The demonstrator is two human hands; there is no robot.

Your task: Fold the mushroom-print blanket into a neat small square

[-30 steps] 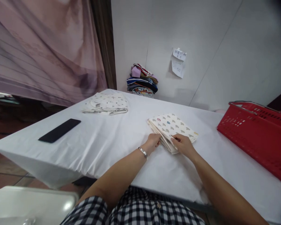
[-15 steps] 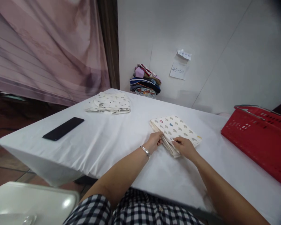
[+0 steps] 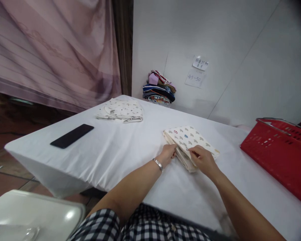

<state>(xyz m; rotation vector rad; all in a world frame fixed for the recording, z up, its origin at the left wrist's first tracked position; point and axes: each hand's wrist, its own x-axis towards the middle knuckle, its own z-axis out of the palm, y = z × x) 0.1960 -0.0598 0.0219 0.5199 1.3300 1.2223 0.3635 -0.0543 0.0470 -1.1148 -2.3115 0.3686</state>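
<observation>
A folded cream cloth [image 3: 198, 138] with grey printed shapes and a few coloured ones lies on the white-covered table. My left hand [image 3: 167, 155], with a silver bracelet at the wrist, is closed on the cloth's near left edge, where several folded layers show. On the cloth's near side, my right hand [image 3: 203, 160] pinches the top layer between thumb and fingers. Its palm hides the near right part of the cloth. Farther back on the left rests a second folded cream cloth [image 3: 126, 110] with small dark prints, apart from both hands.
A black flat phone-like slab [image 3: 72, 136] lies on the table's left part. The red basket [image 3: 278, 150] stands at the right. Behind the table is a stack of folded fabrics [image 3: 159, 88] against the wall. A pale stool [image 3: 40, 214] stands at lower left.
The camera view has shifted slightly, so the scene sits a little farther right. Both hands stay at the same parts of the folded cloth, with little visible movement.
</observation>
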